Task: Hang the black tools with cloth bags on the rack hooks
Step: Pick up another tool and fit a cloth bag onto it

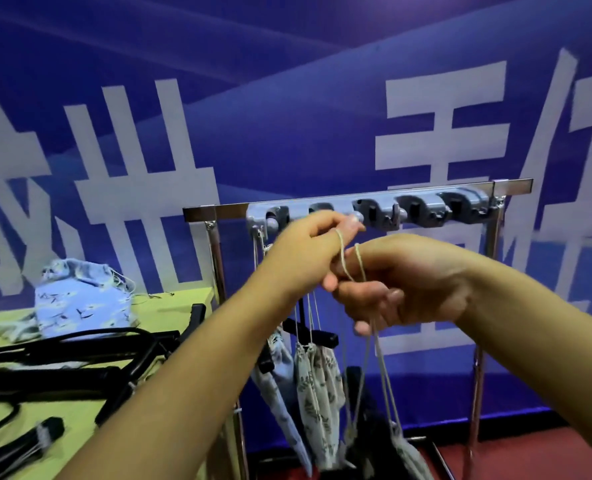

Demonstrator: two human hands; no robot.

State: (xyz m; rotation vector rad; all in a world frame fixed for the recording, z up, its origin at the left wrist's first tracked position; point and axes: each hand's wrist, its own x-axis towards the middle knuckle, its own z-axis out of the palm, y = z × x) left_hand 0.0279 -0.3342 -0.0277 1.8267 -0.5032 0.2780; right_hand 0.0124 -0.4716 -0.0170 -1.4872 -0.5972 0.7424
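Both hands up at the rack, working one pale drawstring cord (360, 261). Left hand (308, 251) pinches a loop of it between thumb and fingertip, right at the grey plastic hook strip (367, 209) on the chrome bar rack (215, 244). Right hand (401, 282), at 3 o'clock from the left and touching it, has fingers curled round the same cord; two strands drop from it toward 6 o'clock to a printed cloth bag (410, 455) near the floor. Cord's long axis is near vertical, slightly tilted.

Already hanging from the strip's left end, at 6 o'clock under the left hand: two leaf-print cloth pouches (317, 389) side by side, strings running straight up, with a black tool handle (317, 336) across their tops. Pouch contents not visible, mouths cinched.

Yellow-green table (180, 306) at 9 o'clock: one pale blue printed drawstring bag (80, 303) standing upright, bulging, contents hidden. In front of it a pile of black tools (62, 372), long axes roughly 9-to-3; overlapping and blurred, can't count them.

Bags counted: four. Strip shows five clamp slots.

Blue banner with white characters (287, 116) behind.
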